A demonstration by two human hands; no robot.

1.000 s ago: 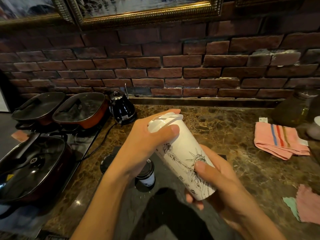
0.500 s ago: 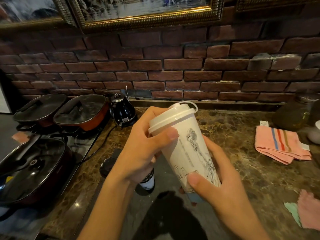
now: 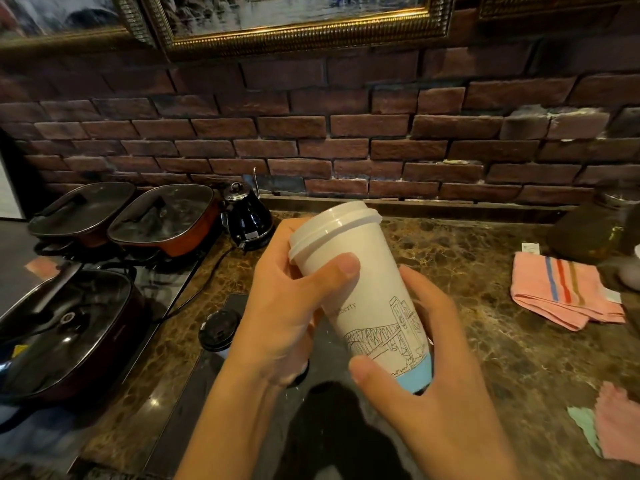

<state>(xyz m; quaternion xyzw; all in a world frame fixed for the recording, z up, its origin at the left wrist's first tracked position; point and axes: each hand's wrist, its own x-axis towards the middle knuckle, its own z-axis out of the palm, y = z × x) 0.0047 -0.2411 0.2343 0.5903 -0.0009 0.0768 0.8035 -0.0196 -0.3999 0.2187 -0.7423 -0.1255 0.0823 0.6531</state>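
Left grip [image 3: 277, 306] curls round the upper part of a tall white lidded cup [image 3: 363, 282]; right grip [image 3: 433, 375] clasps its blue base, holding it tilted above the marble worktop [image 3: 485, 341].

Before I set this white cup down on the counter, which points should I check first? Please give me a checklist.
1. The left hand grips the white cup just under its lid: ok.
2. The right hand holds the cup's blue base: ok.
3. Lid seated all round: cannot tell, its far edge is hidden.
4. Cup upright: not ok, its top leans left.
5. Bare counter toward the pink towel for landing: ok.
6. Clearance from the small black-lidded cup beside the left hand: not ok, they look very close in this view.
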